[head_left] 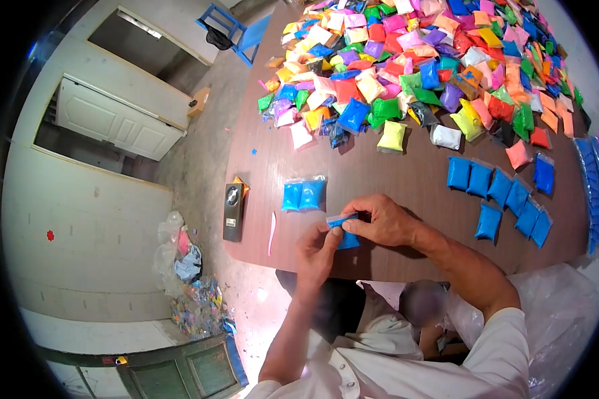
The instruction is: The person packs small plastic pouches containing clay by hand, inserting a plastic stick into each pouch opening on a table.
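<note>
Near the table's front edge, my left hand and my right hand both pinch the top of a small blue packet. My thumbs meet at its clear upper strip, and my fingers cover part of it. Just beyond my left hand lies a joined pair of blue packets, flat on the table. A thin white and pink stick-like tool rests to the left of that pair. Over to the right, several blue packets lie in a slanting row, with one lone blue packet in front of them.
A large heap of coloured packets covers the far part of the brown table. A black phone-like device sits at the left edge. Long strips of blue packets lie at the right edge. A blue chair stands beyond the table.
</note>
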Available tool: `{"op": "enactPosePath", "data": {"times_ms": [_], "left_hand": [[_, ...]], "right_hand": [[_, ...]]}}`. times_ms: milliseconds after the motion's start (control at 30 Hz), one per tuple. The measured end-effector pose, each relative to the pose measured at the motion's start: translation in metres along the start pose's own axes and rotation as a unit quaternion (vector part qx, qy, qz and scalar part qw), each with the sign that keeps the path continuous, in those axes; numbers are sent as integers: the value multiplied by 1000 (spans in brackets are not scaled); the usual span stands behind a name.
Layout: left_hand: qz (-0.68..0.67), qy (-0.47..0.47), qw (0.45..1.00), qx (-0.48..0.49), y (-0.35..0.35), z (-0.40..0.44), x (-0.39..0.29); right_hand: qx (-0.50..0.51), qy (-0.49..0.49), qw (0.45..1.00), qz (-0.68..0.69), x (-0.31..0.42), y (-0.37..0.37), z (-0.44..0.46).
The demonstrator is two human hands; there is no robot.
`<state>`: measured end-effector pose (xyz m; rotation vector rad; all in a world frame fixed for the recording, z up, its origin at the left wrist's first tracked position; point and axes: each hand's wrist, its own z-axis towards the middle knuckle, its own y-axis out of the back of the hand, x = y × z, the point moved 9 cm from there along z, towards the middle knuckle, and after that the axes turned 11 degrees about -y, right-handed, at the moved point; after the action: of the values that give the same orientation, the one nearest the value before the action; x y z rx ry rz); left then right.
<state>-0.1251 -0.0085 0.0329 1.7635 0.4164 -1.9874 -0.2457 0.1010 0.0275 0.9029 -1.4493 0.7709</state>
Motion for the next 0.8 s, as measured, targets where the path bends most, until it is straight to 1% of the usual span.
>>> {"op": "enactPosePath", "data": {"times_ms": [67,133,167,233,367,433,500,567,633,667,800], "left_hand": [[-1,-4,1000,-2,3,-1,6],[2,-4,1000,-6,5,-1,9],[5,-8,1000,-8,6,0,9],[3,7,1000,-10,7,1,10],[-13,27,999,-35,7,3,4],[-24,23,999,-31,7,3,11],[-36,19,999,-27,8,2,17],[-30,-5,999,-19,9,3,16],[-46,-7,998,-31,13,2,18],[-62,-10,997,-42,15,1,19],[-50,-5,998,-43,15,1,18]], "right_hand": [[-3,-19,1000,-16,3,-1,-2],[-24,5,998,-63,12,2,-4],[-22,2,998,-63,9,1,-2],[-35,26,999,-7,7,2,-1],[-17,-9,999,34,-2,1,0],[-8,-11,999,-43,-3,-1,0],[-11,-4,998,-58,2,-1,-1],[-14,5,997,-73,10,-2,-4],[-9,-48,999,-22,5,-2,-3],[-9,-49,999,-21,3,-2,-2],[-13,-25,999,15,0,-2,-1]]}}
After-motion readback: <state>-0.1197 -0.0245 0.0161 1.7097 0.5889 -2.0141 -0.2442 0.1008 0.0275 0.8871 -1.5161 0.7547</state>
